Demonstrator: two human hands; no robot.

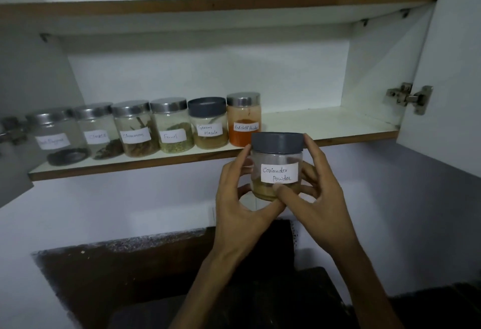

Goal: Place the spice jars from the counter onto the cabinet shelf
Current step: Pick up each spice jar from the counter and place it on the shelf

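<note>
A clear jar with a dark grey lid, labelled coriander powder (277,157), is held up in front of the lower cabinet shelf (325,125). My left hand (240,198) grips its left side and base. My right hand (316,183) grips its right side, fingertip at the lid. Several labelled jars stand in a row on the shelf; the rightmost is the red chilli powder jar (244,119), just up and left of the held jar, beside the garam masala jar (207,123).
The shelf to the right of the red chilli jar is bare white. The open cabinet door (447,68) with a metal hinge (408,97) stands at right. An upper shelf (208,5) runs above. A dark counter (130,263) lies below.
</note>
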